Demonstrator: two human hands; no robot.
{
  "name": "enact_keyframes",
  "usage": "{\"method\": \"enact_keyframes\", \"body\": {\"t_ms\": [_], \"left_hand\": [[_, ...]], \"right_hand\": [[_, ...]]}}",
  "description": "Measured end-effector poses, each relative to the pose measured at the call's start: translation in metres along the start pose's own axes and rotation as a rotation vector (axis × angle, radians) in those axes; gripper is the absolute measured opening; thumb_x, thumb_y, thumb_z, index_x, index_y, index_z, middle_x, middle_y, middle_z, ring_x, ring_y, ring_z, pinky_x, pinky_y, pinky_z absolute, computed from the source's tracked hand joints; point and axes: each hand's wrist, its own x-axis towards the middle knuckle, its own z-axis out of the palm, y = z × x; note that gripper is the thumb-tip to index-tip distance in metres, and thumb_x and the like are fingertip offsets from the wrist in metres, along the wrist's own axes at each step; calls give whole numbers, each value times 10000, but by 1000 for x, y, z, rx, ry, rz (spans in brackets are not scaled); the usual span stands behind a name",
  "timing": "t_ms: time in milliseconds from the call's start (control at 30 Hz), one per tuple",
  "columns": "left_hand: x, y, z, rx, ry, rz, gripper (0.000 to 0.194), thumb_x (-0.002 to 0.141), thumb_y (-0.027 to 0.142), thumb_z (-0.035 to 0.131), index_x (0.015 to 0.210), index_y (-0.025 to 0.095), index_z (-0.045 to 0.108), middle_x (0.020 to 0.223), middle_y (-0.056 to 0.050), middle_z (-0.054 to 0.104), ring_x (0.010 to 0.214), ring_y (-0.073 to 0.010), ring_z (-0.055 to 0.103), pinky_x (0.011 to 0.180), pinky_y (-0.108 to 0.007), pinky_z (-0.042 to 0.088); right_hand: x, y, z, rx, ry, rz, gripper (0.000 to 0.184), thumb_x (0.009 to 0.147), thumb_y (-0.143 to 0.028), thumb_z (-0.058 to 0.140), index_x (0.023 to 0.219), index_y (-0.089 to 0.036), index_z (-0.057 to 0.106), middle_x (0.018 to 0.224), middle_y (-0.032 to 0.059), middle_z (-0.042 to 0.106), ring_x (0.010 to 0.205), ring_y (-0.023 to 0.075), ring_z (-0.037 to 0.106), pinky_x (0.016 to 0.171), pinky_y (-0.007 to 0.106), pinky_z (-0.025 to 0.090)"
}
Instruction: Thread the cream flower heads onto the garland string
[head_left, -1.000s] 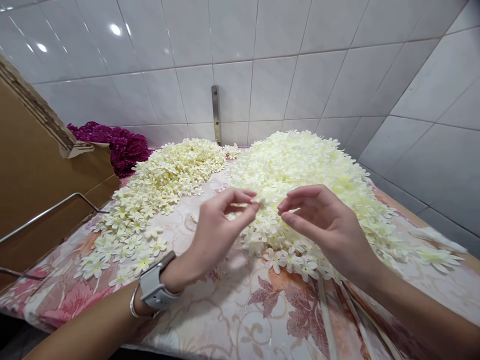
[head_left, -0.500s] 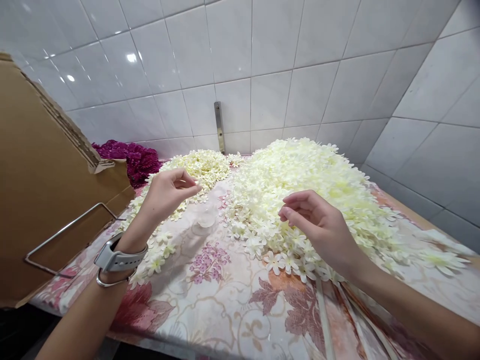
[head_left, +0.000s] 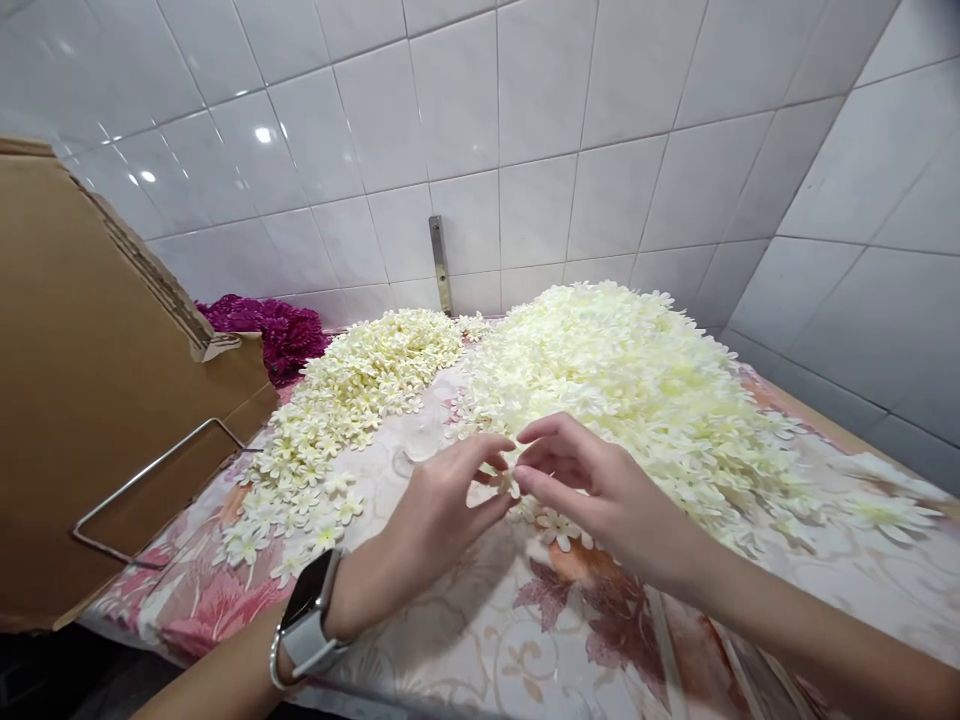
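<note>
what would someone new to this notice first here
Probably the large pale flower pile right of centre, with the smaller flower pile to its left. In front, the left hand and right hand are close together at the fingertips. A vivid magenta bunch also stands out at the back left, partly behind the brown cardboard.

Both hands at one small pale flower, before a broad heap of whitish blossoms
</note>
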Motion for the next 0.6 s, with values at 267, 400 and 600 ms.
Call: {"method": "enact_keyframes", "body": {"t_ms": [267,400,600], "left_hand": [[-3,-23,-24,159,359,11,802,661,360,772,1316,263,321,1402,-138,379,1297,-309,375,1014,-458,398],[-2,-47,-45,30,430,-439,1105,581,381,814,1409,207,103,1511,-221,135,1388,-340,204,1095,-501,252],[4,-72,-36,-304,122,-533,604,668,318,743,1196,198,475,1336,-165,503,1249,-291,469,1030,-443,355]], "right_hand": [[16,8,17,27,67,87,153,803,-315,581,894,-202,535,798,20,610,744,160,607,643,303,493],[15,10,21,39,26,88,149,808,-342,580,835,-201,538,778,21,594,727,159,597,592,280,497],[0,3,27,179,-27,156,168,835,-375,562,820,-210,537,772,-2,567,647,140,615,604,303,546]]}}
